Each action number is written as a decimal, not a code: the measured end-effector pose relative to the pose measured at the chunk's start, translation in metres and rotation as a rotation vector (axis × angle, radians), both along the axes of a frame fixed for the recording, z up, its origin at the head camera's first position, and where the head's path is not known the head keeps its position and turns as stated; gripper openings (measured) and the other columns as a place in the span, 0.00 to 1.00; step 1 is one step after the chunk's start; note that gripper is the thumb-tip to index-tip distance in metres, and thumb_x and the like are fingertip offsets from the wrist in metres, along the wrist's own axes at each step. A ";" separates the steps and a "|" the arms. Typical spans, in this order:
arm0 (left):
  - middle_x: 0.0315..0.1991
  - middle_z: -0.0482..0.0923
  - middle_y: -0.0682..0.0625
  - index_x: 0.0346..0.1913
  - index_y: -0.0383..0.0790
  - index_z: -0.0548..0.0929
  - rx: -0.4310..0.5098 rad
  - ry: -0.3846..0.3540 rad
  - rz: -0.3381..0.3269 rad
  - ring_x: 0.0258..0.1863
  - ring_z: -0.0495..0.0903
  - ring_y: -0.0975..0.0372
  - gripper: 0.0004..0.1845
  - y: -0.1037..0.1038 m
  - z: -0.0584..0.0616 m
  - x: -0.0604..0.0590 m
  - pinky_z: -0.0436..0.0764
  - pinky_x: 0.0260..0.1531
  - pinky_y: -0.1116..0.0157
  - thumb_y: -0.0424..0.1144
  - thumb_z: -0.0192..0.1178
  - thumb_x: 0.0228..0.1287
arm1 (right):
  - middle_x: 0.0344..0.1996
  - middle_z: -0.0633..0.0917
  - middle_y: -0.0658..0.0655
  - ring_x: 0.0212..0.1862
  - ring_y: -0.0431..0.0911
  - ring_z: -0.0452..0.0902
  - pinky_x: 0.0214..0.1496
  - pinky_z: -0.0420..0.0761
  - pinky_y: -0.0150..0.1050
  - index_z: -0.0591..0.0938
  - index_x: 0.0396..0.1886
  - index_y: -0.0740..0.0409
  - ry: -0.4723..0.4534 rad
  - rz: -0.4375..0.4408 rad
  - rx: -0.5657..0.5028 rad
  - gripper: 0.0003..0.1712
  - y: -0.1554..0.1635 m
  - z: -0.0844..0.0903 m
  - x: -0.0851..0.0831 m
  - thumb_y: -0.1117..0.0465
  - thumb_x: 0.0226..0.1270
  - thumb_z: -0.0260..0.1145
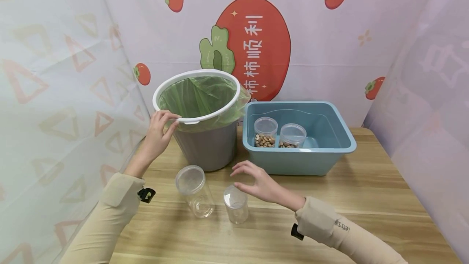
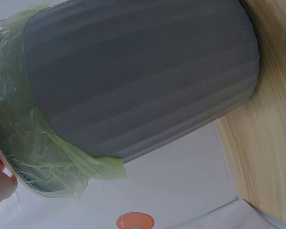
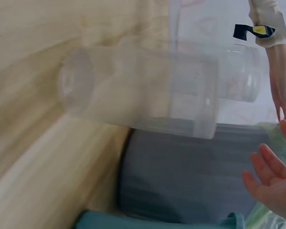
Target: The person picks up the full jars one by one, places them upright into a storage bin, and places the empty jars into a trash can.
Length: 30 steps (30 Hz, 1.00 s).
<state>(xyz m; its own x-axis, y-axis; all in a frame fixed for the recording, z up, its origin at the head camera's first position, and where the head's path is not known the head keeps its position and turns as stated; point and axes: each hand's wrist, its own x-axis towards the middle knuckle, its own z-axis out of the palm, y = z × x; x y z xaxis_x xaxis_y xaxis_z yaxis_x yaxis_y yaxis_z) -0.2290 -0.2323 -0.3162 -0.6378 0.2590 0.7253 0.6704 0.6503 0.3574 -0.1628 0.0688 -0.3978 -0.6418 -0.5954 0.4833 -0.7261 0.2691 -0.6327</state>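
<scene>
A grey trash can (image 1: 209,150) with a white rim and a green bag (image 1: 199,93) inside stands at the back left of the table. My left hand (image 1: 159,129) pinches the front left of that rim, fingers on top and thumb below. The left wrist view shows the bag's edge (image 2: 62,157) hanging over the outside of the can. My right hand (image 1: 258,180) hovers, fingers spread and holding nothing, just above and beside a small clear lidded jar (image 1: 236,207). To the left of that jar stands a taller clear jar (image 1: 198,194), also lidded.
A blue plastic tub (image 1: 293,162) stands right of the trash can. Two lidded jars, one (image 1: 265,133) at left and another (image 1: 292,137) beside it, hold brown nut-like pieces inside the tub. A printed curtain (image 1: 311,80) hangs behind the wooden table (image 1: 293,243).
</scene>
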 end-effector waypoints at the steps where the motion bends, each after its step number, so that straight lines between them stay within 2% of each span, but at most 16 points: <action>1: 0.39 0.69 0.36 0.39 0.29 0.76 0.001 0.000 -0.001 0.47 0.63 0.44 0.08 0.000 0.000 0.000 0.57 0.50 0.49 0.24 0.56 0.55 | 0.46 0.75 0.53 0.50 0.45 0.71 0.51 0.71 0.40 0.79 0.41 0.55 -0.004 0.003 0.008 0.12 0.001 -0.003 0.001 0.61 0.56 0.64; 8: 0.39 0.69 0.36 0.39 0.29 0.76 0.003 -0.003 -0.001 0.47 0.62 0.44 0.08 0.000 -0.001 0.000 0.57 0.50 0.49 0.24 0.56 0.55 | 0.48 0.74 0.54 0.52 0.48 0.70 0.52 0.70 0.44 0.78 0.42 0.55 -0.080 0.014 0.058 0.12 0.003 -0.021 0.008 0.58 0.58 0.62; 15: 0.39 0.69 0.36 0.39 0.29 0.76 0.001 0.013 0.001 0.46 0.63 0.44 0.07 0.000 -0.001 -0.001 0.57 0.49 0.49 0.24 0.56 0.55 | 0.52 0.72 0.53 0.54 0.48 0.69 0.52 0.69 0.47 0.78 0.44 0.52 -0.118 0.001 0.087 0.16 0.003 -0.035 0.011 0.57 0.54 0.65; 25: 0.38 0.69 0.35 0.38 0.29 0.76 0.007 0.026 0.005 0.46 0.63 0.43 0.08 0.001 -0.002 -0.001 0.57 0.50 0.49 0.23 0.56 0.54 | 0.56 0.70 0.54 0.57 0.50 0.66 0.53 0.66 0.52 0.77 0.48 0.50 -0.179 0.022 0.100 0.23 0.003 -0.046 0.013 0.53 0.49 0.68; 30: 0.38 0.69 0.35 0.38 0.29 0.76 0.010 0.025 0.004 0.46 0.63 0.43 0.08 0.000 -0.002 -0.001 0.57 0.50 0.49 0.23 0.56 0.54 | 0.57 0.69 0.54 0.57 0.49 0.65 0.52 0.68 0.51 0.76 0.49 0.48 -0.204 0.034 0.102 0.26 0.003 -0.049 0.014 0.51 0.47 0.70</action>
<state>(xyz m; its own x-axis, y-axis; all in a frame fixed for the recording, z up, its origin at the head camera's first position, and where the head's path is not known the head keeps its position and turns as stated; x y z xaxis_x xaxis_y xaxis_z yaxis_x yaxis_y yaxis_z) -0.2296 -0.2318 -0.3183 -0.6204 0.2486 0.7438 0.6765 0.6495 0.3471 -0.1486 0.0715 -0.4471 -0.6985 -0.6579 0.2817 -0.5960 0.3168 -0.7379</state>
